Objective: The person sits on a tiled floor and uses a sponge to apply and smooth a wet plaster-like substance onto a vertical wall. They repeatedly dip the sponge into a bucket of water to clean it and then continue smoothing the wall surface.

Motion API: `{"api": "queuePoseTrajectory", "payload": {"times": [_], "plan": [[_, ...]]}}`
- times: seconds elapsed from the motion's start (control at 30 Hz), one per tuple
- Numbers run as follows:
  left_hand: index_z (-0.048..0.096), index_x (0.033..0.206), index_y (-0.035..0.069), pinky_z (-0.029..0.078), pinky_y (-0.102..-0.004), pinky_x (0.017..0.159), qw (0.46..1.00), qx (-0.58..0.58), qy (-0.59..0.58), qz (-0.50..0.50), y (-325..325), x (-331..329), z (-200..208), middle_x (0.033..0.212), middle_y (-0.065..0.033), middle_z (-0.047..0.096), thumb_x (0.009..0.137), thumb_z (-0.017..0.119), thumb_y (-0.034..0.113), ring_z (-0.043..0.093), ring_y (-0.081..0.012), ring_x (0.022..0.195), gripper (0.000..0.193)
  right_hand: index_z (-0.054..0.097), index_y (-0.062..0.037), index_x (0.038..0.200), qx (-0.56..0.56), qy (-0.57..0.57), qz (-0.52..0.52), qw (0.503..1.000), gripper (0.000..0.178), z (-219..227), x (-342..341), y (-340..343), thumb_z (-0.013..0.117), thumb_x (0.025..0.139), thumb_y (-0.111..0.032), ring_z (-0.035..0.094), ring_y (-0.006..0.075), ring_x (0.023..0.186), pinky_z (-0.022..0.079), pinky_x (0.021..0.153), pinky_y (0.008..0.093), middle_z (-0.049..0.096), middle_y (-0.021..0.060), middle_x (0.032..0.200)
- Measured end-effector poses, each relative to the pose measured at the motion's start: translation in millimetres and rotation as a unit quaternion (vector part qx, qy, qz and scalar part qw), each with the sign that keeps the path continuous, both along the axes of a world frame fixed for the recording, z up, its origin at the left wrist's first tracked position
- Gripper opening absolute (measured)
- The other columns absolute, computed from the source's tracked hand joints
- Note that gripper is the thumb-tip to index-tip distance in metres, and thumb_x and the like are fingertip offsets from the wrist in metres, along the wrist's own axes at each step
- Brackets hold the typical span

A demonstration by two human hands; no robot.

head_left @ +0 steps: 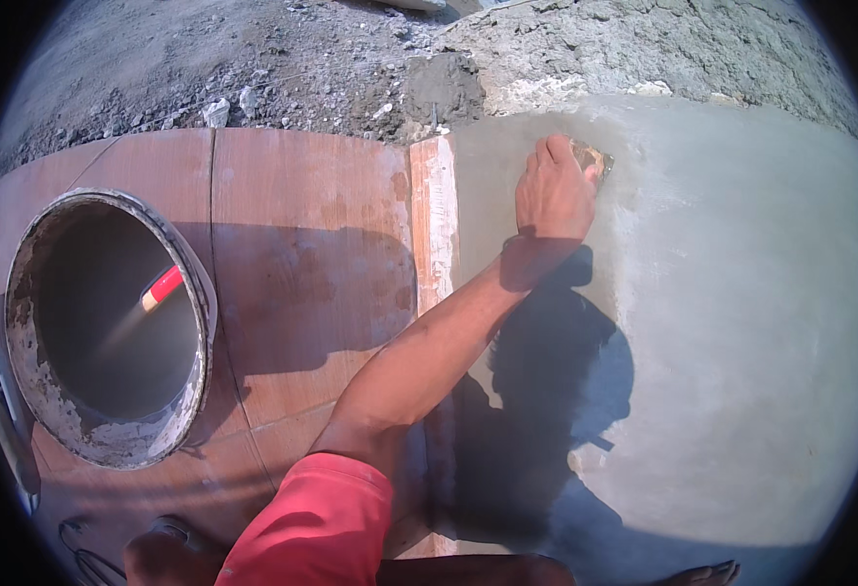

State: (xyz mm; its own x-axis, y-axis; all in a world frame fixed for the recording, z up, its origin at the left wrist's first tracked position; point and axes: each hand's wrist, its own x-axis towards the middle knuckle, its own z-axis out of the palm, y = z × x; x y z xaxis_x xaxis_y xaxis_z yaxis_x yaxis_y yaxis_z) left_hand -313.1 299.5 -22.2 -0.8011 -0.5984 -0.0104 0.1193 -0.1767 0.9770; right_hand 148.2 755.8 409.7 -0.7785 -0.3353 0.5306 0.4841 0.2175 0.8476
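My left hand (556, 190) reaches out from a red sleeve to the far part of the grey cement surface (741, 322). Its fingers are closed round a small brown and yellowish piece (593, 159) with a dark, wet-looking edge. Most of that piece is hidden by the fingers, and its kind is unclear. The piece is down at the surface, where a darker, damp-looking band (492, 181) runs beside the paler grey. No right hand shows.
On the reddish tiles (302, 176) at left stands a crusted bucket (170, 444) of grey slurry, a red-tipped handle (163, 288) sticking out. A white-smeared edge strip (441, 225) divides tiles from cement. Rubble (331, 68) lies beyond. A bare foot (707, 574) shows at bottom right.
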Motion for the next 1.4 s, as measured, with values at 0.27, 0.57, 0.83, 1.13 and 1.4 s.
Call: {"api": "queuePoseTrajectory", "payload": {"times": [0.27,0.57,0.83,1.13,1.4], "plan": [[0.043,0.110,-0.005,0.047,-0.0495,0.082,0.976,0.096,-0.195,0.013,-5.8,-13.6,-113.4,0.106,-0.0246,0.055,0.092,0.060,0.022,0.057,-0.0410,0.099,0.037,0.014,0.0097,0.149,-0.092,-0.004,0.032,0.995,0.084,10.6,-4.6,23.4,0.043,0.095,-0.047,0.004,0.0455,0.145,-0.001,0.115,0.0619,0.009,0.0301,0.156],[0.043,0.113,-0.007,0.046,-0.0507,0.084,1.000,0.003,-0.015,-0.005,75.8,70.4,-90.2,0.107,-0.0256,0.055,0.092,0.059,0.023,0.056,-0.0425,0.103,0.040,0.017,0.0096,0.148,-0.047,-0.029,0.078,0.995,0.079,5.6,-3.2,1.8,0.040,0.097,-0.046,0.010,0.0468,0.144,0.006,0.113,0.0640,0.016,0.0290,0.155],[0.043,0.109,-0.006,0.048,-0.0500,0.081,0.991,0.020,-0.129,-0.011,4.1,3.6,-88.7,0.105,-0.0261,0.056,0.091,0.061,0.024,0.058,-0.0413,0.099,0.040,0.024,0.0094,0.147,-0.039,-0.004,0.115,0.993,0.074,13.6,10.4,34.7,0.041,0.097,-0.044,0.014,0.0511,0.142,0.007,0.112,0.0672,0.022,0.0293,0.153],[0.041,0.118,-0.007,0.045,-0.0500,0.083,0.996,0.042,-0.075,-0.011,143.9,156.6,-109.8,0.107,-0.0271,0.054,0.092,0.060,0.022,0.057,-0.0434,0.099,0.043,0.052,0.0015,0.127,0.048,0.040,0.234,0.970,0.070,-29.3,-70.0,-60.5,0.022,0.101,-0.056,0.045,0.0362,0.124,0.037,0.103,0.0493,0.050,0.0194,0.135],[0.043,0.116,-0.006,0.047,-0.0480,0.081,1.000,0.020,0.003,0.002,129.5,128.5,-45.9,0.103,-0.0251,0.055,0.092,0.060,0.022,0.057,-0.0438,0.096,0.040,0.052,0.0012,0.129,0.021,0.035,0.236,0.971,0.071,-32.4,-71.7,-55.3,0.024,0.101,-0.057,0.041,0.0350,0.129,0.033,0.106,0.0503,0.049,0.0191,0.137]]}}
